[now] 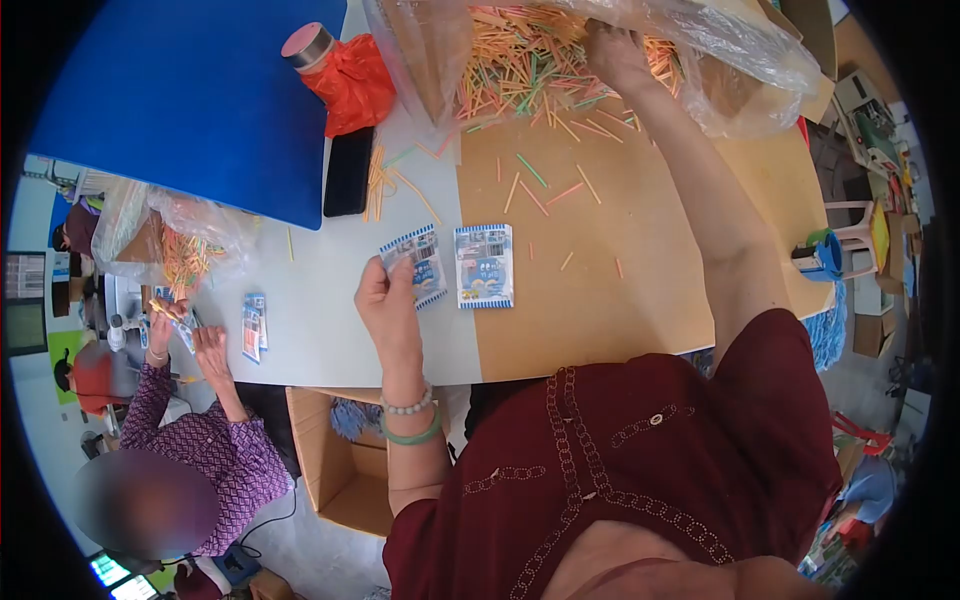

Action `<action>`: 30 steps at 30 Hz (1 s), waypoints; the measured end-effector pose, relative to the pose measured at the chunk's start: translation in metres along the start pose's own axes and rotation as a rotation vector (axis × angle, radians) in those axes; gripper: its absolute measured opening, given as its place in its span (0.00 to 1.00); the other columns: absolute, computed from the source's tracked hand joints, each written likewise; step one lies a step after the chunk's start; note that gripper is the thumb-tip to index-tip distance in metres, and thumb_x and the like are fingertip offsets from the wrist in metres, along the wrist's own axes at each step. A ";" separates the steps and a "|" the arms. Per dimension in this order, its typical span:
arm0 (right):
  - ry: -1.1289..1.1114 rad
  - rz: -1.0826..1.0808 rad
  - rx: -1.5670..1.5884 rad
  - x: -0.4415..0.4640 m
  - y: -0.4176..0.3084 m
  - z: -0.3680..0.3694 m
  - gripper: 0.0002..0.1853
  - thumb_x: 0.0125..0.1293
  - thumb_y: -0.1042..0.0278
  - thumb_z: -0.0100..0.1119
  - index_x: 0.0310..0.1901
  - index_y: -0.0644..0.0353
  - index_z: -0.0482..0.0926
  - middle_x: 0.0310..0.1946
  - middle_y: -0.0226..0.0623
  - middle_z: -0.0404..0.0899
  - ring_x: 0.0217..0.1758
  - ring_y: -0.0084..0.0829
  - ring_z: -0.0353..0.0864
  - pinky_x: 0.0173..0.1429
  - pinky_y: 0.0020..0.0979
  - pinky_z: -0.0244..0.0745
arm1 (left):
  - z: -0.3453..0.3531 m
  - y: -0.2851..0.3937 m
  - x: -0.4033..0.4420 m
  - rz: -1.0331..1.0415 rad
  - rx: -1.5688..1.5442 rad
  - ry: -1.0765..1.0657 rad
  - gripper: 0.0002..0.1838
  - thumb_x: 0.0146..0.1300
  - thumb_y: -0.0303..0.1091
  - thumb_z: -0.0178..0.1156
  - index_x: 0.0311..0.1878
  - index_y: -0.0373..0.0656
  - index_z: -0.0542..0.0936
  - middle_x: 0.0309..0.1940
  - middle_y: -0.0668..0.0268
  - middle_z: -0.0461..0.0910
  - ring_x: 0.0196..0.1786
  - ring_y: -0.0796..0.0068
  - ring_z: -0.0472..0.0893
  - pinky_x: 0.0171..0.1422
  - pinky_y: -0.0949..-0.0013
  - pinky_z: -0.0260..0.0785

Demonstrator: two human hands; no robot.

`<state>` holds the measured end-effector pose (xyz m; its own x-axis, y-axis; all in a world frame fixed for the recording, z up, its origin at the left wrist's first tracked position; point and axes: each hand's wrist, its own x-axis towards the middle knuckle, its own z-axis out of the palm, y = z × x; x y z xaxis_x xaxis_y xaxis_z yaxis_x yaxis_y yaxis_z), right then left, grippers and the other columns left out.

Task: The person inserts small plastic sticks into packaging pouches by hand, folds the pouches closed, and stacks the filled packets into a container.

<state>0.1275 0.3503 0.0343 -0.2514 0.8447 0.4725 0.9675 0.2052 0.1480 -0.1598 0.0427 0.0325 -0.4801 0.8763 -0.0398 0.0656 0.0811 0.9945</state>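
Note:
My left hand pinches the left edge of a blue and white packet, held slightly tilted over the table. Beside it, to the right, a similar packet lies flat. At the far side, my right hand reaches into a heap of thin coloured sticks, mostly orange and yellow with some green and pink. Its fingertips are hidden among the sticks and plastic, so whether they grip any cannot be seen. The heap lies in a box lined with clear plastic.
Loose sticks are scattered across the brown board. Left of them are a black phone, a flask in a red bag and a blue panel. A co-worker handles a packet beside another stick-filled bag.

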 end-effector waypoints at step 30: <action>-0.617 -0.122 0.337 -0.150 -0.011 -0.063 0.13 0.61 0.75 0.44 0.46 0.65 0.71 0.39 0.53 0.79 0.44 0.52 0.79 0.46 0.46 0.74 | 0.054 -0.012 -0.022 0.172 0.724 -0.066 0.45 0.45 0.42 0.73 0.64 0.36 0.62 0.42 0.49 0.76 0.45 0.50 0.78 0.46 0.55 0.70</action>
<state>0.1534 0.1903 0.0161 -0.3934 0.9110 -0.1234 0.9144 0.3739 -0.1551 -0.1032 0.0481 0.0164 -0.3591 0.9297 0.0821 0.7057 0.2129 0.6757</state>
